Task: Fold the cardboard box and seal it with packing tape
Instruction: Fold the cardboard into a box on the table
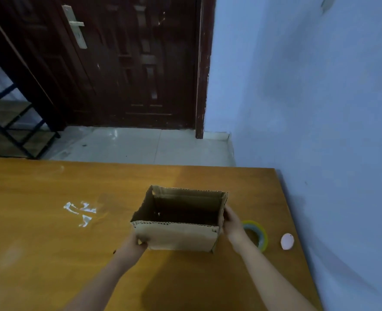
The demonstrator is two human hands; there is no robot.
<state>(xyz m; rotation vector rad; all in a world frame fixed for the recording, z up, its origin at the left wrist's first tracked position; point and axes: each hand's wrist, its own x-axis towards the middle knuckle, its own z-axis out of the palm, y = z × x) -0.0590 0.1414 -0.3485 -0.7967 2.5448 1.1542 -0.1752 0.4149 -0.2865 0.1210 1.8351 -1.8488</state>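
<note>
A brown cardboard box (176, 235) stands on the wooden table (50, 232) with its top open and its dark inside showing. My left hand (134, 243) grips the box's near left bottom corner. Against the box's right wall lies my right hand (232, 223), holding that side. A roll of clear packing tape (260, 235) with a yellowish core lies flat on the table just right of the box, partly hidden behind my right wrist.
A small pink egg-shaped object (287, 241) lies near the table's right edge, next to the blue wall (320, 108). Beyond the table are a tiled floor, a dark wooden door (129, 63) and a black metal shelf frame (10, 122) at the left.
</note>
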